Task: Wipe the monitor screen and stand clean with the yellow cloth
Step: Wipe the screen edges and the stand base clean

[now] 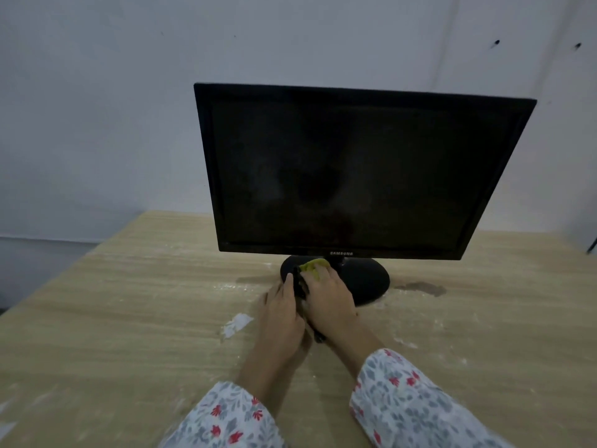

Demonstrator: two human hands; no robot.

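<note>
Floral sleeves point(410, 402) nearest, below the monitor | left hand point(281, 313) flat on desk point(129, 318), fingertips touching stand base point(361, 279) | right hand point(328, 297) beside it, pressing yellow cloth point(312, 266) onto base's left part, fingers laid over it | monitor point(352, 169) upright above, screen dark | wall point(97, 108) behind.

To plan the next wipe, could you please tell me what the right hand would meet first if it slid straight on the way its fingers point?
Probably the neck of the black oval monitor stand, just beyond the right hand pressing the yellow cloth; depth is unclear.
</note>
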